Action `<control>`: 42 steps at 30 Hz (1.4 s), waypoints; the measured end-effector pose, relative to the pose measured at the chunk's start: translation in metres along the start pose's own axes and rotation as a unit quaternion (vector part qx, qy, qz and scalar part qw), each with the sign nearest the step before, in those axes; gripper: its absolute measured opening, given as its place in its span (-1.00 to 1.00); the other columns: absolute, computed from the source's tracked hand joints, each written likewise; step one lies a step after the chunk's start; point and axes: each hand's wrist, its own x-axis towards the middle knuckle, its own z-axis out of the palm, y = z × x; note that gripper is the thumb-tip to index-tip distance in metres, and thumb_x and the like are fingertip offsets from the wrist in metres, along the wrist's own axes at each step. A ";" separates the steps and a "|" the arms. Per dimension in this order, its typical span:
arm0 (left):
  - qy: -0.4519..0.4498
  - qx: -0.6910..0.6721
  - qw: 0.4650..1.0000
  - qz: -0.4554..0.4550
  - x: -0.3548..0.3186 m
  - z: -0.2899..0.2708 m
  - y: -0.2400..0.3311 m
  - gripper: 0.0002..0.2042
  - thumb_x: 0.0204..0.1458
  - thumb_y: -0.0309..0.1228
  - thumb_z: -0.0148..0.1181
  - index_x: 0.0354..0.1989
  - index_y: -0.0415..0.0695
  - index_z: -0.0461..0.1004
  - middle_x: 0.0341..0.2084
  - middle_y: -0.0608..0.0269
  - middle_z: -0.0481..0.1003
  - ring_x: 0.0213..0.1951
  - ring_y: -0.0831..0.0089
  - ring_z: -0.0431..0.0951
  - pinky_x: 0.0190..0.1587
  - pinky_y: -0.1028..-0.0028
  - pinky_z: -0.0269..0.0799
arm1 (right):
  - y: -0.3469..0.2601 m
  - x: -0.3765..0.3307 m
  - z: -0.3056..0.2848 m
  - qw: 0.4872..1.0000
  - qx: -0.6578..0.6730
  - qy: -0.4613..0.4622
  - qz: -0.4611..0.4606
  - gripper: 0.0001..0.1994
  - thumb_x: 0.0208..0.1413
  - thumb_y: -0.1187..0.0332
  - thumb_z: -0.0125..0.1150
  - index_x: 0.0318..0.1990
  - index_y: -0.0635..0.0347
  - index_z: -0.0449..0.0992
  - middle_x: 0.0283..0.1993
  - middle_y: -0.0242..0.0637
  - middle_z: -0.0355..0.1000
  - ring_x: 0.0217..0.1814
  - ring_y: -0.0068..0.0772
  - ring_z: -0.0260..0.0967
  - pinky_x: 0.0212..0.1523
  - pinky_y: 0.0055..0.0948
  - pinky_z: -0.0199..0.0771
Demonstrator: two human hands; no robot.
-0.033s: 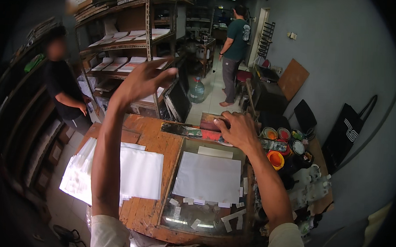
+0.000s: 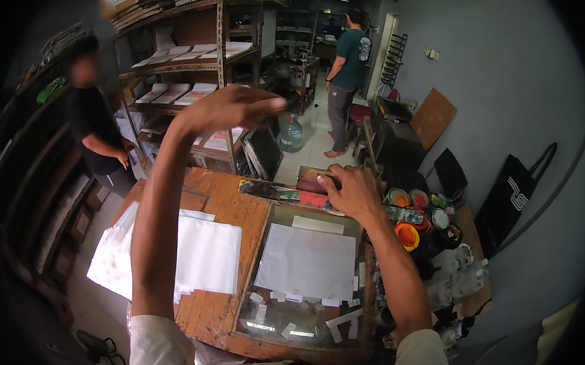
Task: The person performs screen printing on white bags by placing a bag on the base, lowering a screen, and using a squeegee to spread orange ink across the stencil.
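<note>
My left hand (image 2: 234, 108) is raised in the air above the far left part of the worktable, its fingers stretched out to the right and nothing visible in them. At the far edge of the table, my right hand (image 2: 354, 190) is closed around a wooden squeegee (image 2: 311, 177) stained dark red. Under it runs a paint-smeared wooden bar (image 2: 266, 192). Nearer to me, a white sheet (image 2: 307, 261) lies flat on a glass panel (image 2: 259, 344) set into the tabletop. Bits of white tape surround the sheet. A stack of white sheets (image 2: 208, 254) lies left of the glass, partly behind my left forearm.
Open paint pots (image 2: 407, 236) and plastic bottles (image 2: 461, 278) crowd the right side. A black tote bag (image 2: 517, 195) hangs on the wall. Racks of printed sheets (image 2: 195, 95) stand beyond the table. One person (image 2: 99, 122) stands at the left, another (image 2: 347, 74) farther back.
My left hand has moved to the right, and its fingers now point sideways. My right hand stays on the squeegee.
</note>
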 end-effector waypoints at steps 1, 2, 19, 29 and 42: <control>-0.065 0.122 0.990 0.032 0.017 -0.005 0.025 -0.10 0.09 0.37 0.12 0.40 -0.14 0.33 0.22 -0.32 0.43 0.26 -0.11 0.46 0.29 0.05 0.40 | -0.001 0.000 -0.001 1.000 -0.001 -0.001 0.004 -0.56 0.27 -0.02 0.13 -0.19 0.25 0.62 -0.45 0.02 0.57 -0.32 0.09 0.57 0.02 0.08 0.41; -0.033 0.107 0.989 0.093 0.030 0.003 0.040 -0.03 0.05 0.40 0.13 0.43 -0.18 0.26 0.28 -0.37 0.34 0.35 -0.17 0.33 0.41 0.00 0.24 | -0.002 -0.001 -0.001 1.000 -0.006 -0.009 0.008 -0.56 0.27 -0.02 0.14 -0.19 0.25 0.63 -0.46 0.02 0.56 -0.32 0.10 0.56 0.02 0.07 0.41; 0.069 0.240 0.968 0.015 0.139 0.038 0.060 -0.14 -0.02 0.15 0.38 0.43 -0.01 0.29 0.19 -0.24 0.46 0.28 -0.08 0.44 0.32 0.11 0.32 | -0.013 -0.018 0.002 1.000 -0.005 0.010 0.011 -0.57 0.22 0.05 0.22 -0.10 0.31 0.64 -0.37 0.07 0.56 -0.23 0.10 0.53 0.07 -0.03 0.36; -0.003 0.058 0.998 0.016 0.129 0.038 0.060 -0.33 0.10 -0.01 0.32 0.30 -0.21 0.43 -0.14 -0.16 0.65 0.03 0.06 0.64 0.19 0.22 0.47 | -0.004 -0.016 0.007 0.999 -0.008 0.040 -0.006 -0.59 0.24 0.05 0.18 -0.16 0.28 0.67 -0.40 0.08 0.56 -0.29 0.09 0.54 -0.03 0.03 0.38; -0.116 -0.065 0.985 -0.108 0.132 -0.011 0.048 -0.19 0.03 0.33 0.20 0.36 0.04 0.41 0.38 -0.37 0.22 0.49 -0.30 -0.02 0.42 -0.17 0.03 | -0.002 -0.006 0.004 1.000 -0.010 0.025 -0.001 -0.58 0.25 0.02 0.16 -0.17 0.27 0.65 -0.37 0.11 0.58 -0.29 0.09 0.56 -0.03 0.07 0.41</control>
